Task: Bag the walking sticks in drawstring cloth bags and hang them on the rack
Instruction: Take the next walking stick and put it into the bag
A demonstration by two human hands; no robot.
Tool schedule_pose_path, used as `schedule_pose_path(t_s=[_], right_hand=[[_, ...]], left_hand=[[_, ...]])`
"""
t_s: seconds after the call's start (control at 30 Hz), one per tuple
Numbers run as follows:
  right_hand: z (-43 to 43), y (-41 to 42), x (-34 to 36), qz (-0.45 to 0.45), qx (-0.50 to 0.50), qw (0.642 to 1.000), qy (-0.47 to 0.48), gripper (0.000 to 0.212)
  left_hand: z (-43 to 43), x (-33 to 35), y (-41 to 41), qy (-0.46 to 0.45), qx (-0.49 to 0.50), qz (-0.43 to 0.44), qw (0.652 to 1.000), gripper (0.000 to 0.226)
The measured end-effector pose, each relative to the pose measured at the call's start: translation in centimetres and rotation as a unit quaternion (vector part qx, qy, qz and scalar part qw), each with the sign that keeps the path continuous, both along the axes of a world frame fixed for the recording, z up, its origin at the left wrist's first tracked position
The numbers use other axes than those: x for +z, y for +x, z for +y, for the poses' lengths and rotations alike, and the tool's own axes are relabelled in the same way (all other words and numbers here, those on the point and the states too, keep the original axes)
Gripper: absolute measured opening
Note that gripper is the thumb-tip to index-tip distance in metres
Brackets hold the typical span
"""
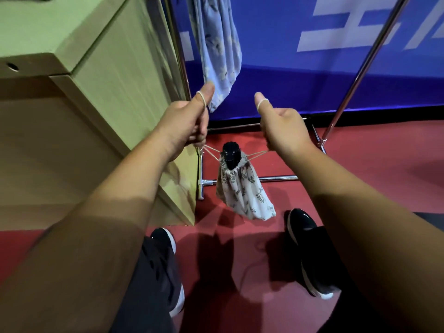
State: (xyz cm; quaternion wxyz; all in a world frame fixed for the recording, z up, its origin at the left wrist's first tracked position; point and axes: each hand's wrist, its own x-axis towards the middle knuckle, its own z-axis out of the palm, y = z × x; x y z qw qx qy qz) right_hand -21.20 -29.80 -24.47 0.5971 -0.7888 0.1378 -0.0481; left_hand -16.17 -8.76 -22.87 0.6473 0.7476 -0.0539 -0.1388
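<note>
Bare forearms (120,188), dark trousers (153,272), black white-soled shoes (302,227)

Left hand (185,126) and right hand (283,128) each grip a drawstring cord (211,151) looped round the thumb, in front of the rack (278,178). The white leaf-print drawstring bag (242,193) hangs above the rack's base. A black ribbed end, probably the walking-stick grip (231,155), protrudes from its gathered mouth. A blue floral bag (218,49) hangs by the rack's left post.

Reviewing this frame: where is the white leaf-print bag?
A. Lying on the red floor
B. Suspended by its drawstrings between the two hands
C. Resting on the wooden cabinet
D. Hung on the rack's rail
B: the white leaf-print bag hangs in the air from its drawstrings, which run taut to the left hand and the right hand, with a loop round each thumb.
</note>
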Motion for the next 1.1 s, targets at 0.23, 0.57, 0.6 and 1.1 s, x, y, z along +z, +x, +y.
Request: schedule_pose_path(t_s=[0.23,0.57,0.6,1.1], right_hand=[[0.2,0.9,-0.5,0.044,0.022,0.996,0.070,0.068],[1.3,1.0,-1.1,0.013,-0.006,0.996,0.086,0.062],[1.2,1.0,-1.1,0.011,-0.008,0.995,0.095,0.065],[0.8,1.6,-1.0,0.018,0.059,0.975,0.212,0.023]], left_hand=[[-1.5,-1.1,0.2,0.025,0.057,-0.020,0.998,0.051],[-3.1,-1.0,-0.5,-0.010,0.041,0.036,0.998,0.031],[-3.2,-0.9,-0.6,-0.014,0.041,0.036,0.998,0.028],[-4.9,-1.1,-0.5,0.016,0.058,-0.016,0.998,0.021]])
